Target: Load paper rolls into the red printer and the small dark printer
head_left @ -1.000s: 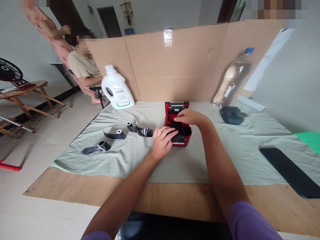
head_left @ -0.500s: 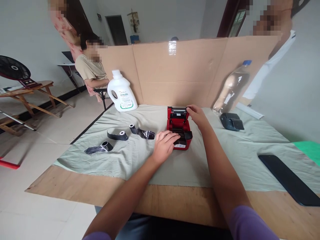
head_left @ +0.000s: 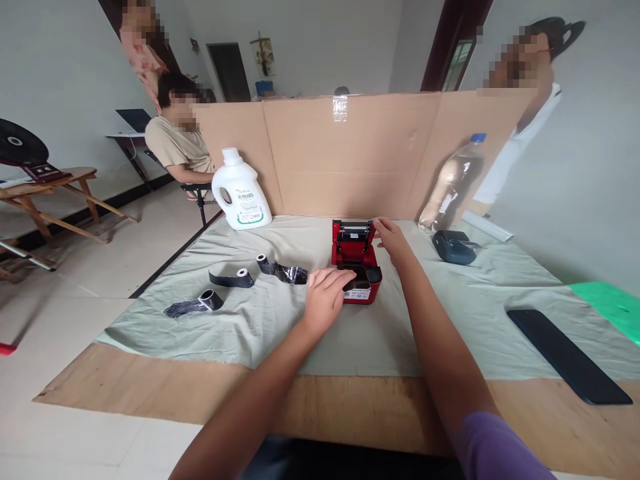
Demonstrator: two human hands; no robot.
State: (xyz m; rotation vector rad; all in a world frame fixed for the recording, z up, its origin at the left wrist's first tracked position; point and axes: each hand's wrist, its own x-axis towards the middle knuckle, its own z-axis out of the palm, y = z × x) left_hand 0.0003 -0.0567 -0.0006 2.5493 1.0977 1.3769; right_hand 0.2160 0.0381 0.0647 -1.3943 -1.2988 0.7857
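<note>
A red and black printer (head_left: 371, 293) stands on the cloth before me, its hinged lid (head_left: 354, 233) raised to show a metal roller. My right hand (head_left: 393, 241) pinches the lid's upper right corner. Across the left rim of the printer's body lie the fingers of my left hand (head_left: 324, 293), gripping that side; its thumb is hidden. The inside of the front compartment is dark, and its contents cannot be made out. To the left are three dark rolls with loose tails: a far roll (head_left: 265, 265), a middle roll (head_left: 243, 277) and a near roll (head_left: 211, 300).
A white detergent jug (head_left: 243, 193) and a clear plastic bottle (head_left: 453, 187) stand before a cardboard screen (head_left: 345, 160). At right lie a black device (head_left: 453, 247), a dark phone (head_left: 567, 357) and green material (head_left: 613, 308). People are behind the screen and at left.
My view has shifted slightly. My left fingers have drawn back a little over the printer's front, showing more of its white label. My right hand stays at the raised lid.
</note>
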